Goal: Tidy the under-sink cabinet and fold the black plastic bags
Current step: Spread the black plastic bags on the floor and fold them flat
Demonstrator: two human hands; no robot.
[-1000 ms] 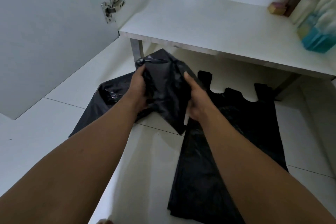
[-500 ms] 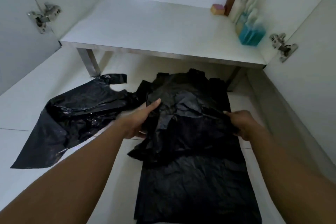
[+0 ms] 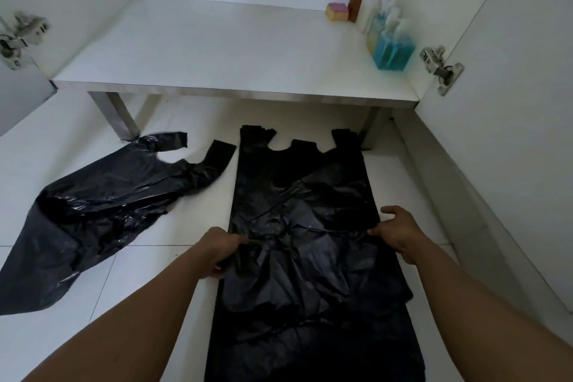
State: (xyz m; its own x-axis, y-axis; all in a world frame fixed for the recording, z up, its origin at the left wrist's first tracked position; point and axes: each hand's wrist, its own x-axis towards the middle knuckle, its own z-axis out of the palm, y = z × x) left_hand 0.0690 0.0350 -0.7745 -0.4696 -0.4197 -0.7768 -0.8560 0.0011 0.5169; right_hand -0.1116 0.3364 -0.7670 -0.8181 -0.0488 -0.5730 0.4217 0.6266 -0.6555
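A crumpled black plastic bag lies spread on top of a flat black bag whose handles point toward the cabinet. My left hand pinches the crumpled bag's left edge. My right hand grips its right edge with the fingers curled. Another rumpled black bag lies on the white floor to the left, apart from both hands.
The cabinet's white shelf stands on metal legs just beyond the bags. Bottles, one with blue liquid, and a sponge sit at its back right. Open doors with hinges flank both sides.
Both hands carried the bunched bag from in front of the shelf down onto the flat bag, then drew apart, spreading it wider. The view has swung right.
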